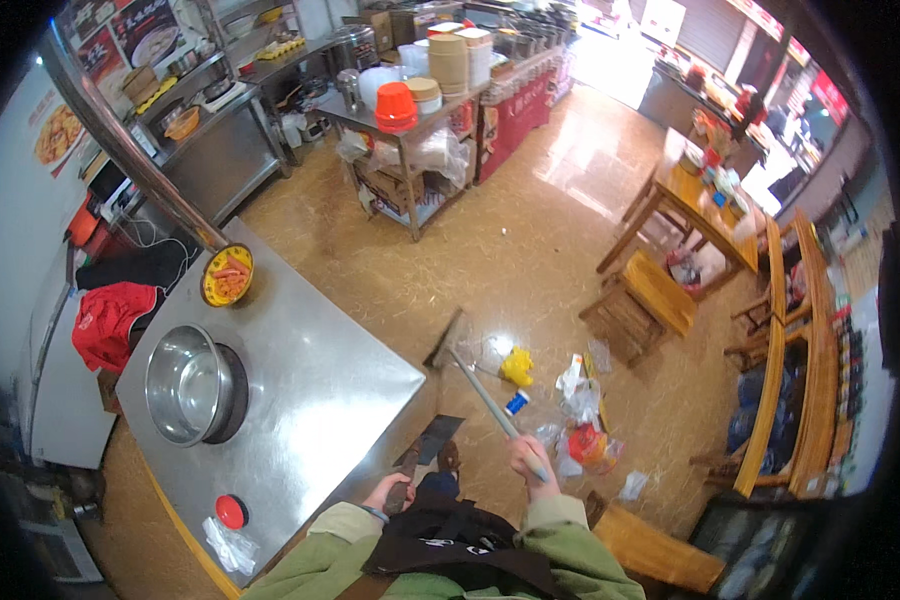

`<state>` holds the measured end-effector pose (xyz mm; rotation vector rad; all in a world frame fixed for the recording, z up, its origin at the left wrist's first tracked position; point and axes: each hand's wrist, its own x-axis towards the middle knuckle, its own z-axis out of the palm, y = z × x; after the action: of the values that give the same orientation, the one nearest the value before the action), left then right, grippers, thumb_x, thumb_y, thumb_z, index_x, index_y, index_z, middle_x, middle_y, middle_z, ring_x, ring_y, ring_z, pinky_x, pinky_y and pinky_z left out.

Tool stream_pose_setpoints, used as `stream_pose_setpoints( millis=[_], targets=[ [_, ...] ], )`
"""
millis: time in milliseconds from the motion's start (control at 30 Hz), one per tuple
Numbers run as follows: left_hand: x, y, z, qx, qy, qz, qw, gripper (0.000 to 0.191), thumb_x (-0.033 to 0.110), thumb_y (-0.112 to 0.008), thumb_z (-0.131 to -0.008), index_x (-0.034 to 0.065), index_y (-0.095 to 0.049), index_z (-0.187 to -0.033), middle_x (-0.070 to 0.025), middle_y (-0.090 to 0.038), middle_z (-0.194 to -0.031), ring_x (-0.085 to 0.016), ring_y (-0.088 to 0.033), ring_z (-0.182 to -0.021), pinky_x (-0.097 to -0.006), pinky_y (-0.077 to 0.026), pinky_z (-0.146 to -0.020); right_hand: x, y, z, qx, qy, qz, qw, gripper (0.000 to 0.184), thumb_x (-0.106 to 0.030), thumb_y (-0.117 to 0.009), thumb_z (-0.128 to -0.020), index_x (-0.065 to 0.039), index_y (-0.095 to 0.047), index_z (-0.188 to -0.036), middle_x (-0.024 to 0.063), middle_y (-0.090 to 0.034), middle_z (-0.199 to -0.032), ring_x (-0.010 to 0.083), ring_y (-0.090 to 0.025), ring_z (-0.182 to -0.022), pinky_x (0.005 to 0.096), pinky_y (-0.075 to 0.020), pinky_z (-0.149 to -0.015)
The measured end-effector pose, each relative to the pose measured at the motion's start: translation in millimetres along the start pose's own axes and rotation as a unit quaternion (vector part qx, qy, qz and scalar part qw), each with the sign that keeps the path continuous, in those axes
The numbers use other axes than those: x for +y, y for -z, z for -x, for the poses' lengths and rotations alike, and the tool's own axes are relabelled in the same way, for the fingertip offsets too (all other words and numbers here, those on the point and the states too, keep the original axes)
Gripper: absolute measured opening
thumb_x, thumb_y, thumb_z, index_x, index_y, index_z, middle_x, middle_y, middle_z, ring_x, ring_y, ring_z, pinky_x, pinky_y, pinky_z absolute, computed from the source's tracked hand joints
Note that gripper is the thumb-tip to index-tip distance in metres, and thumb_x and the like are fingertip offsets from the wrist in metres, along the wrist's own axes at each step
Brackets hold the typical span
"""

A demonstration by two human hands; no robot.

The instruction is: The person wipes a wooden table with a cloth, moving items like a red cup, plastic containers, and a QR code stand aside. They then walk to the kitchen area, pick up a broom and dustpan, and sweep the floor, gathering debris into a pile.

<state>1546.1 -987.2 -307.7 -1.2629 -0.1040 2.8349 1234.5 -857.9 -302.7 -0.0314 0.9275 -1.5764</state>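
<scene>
My right hand (529, 459) grips the pale handle of a broom (487, 397). Its dark head (444, 339) rests on the floor beside the corner of the steel table. Around a brown handle my left hand (391, 493) is closed, low at the table's near edge. Below that hand lies a dark dustpan (441, 430), partly hidden by the handle and close to my shoes. Litter is spread on the floor right of the broom: a crumpled yellow piece (517, 365), a blue-and-white container (517, 403), clear plastic bags (583, 401) and a red-orange wrapper (586, 444).
On the steel table (315, 375) stand a metal basin (187, 386), a yellow bowl of orange pieces (228, 276) and a red lid (231, 511). A wooden stool (645, 300) and a wooden dining table (701, 202) stand right. A wooden bench (656, 547) is near my right elbow.
</scene>
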Motion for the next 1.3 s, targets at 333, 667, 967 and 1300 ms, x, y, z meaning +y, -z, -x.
stream_pose_setpoints(
  millis=[333,667,967,1300],
  targets=[
    [91.4,-142.8,-62.3,0.015,-0.097,-0.145,0.985,0.03,0.027,-0.047,-0.074,0.0041,-0.054,-0.056,-0.0073,-0.054,-0.053,-0.017,-0.051,-0.048,-0.0252,-0.041,-0.048,-130.6,-7.9,72.0,0.084,-0.142,-0.028,0.986,0.03,-0.011,-0.043,-0.078,0.005,-0.042,-0.103,0.0012,-0.045,-0.065,0.0069,-0.043,-0.047,0.02,-0.0396,-0.043],
    [190.9,-227.7,-144.5,0.014,-0.136,0.027,0.99,0.02,0.022,-0.051,-0.075,0.0051,-0.055,-0.064,-0.0045,-0.055,-0.057,-0.015,-0.053,-0.05,-0.0241,-0.045,-0.049,-329.2,0.0,-103.3,0.102,-0.191,0.199,0.956,0.019,-0.02,-0.048,-0.079,-0.001,-0.048,-0.083,0.0023,-0.047,-0.061,0.0098,-0.044,-0.048,0.0219,-0.0383,-0.045],
    [271.6,-302.5,-217.2,0.09,-0.216,0.152,0.96,0.018,0.02,-0.053,-0.077,0.0052,-0.053,-0.066,-0.0044,-0.054,-0.059,-0.015,-0.053,-0.053,-0.025,-0.042,-0.048,-509.3,39.4,-532.2,0.133,-0.092,0.358,0.919,0.018,-0.024,-0.05,-0.08,-0.006,-0.051,-0.079,0.0014,-0.045,-0.054,0.0118,-0.045,-0.045,0.0248,-0.0371,-0.041],
    [345.8,-334.3,-249.8,0.169,-0.139,0.346,0.912,0.023,0.012,-0.055,-0.074,-0.001,-0.046,-0.091,-0.0047,-0.048,-0.071,-0.013,-0.048,-0.056,-0.0248,-0.043,-0.051,-483.7,186.5,-681.8,0.252,-0.175,0.488,0.817,0.023,-0.029,-0.049,-0.079,-0.009,-0.047,-0.089,0.0035,-0.048,-0.065,0.0181,-0.042,-0.057,0.0323,-0.0377,-0.052]
  ],
)
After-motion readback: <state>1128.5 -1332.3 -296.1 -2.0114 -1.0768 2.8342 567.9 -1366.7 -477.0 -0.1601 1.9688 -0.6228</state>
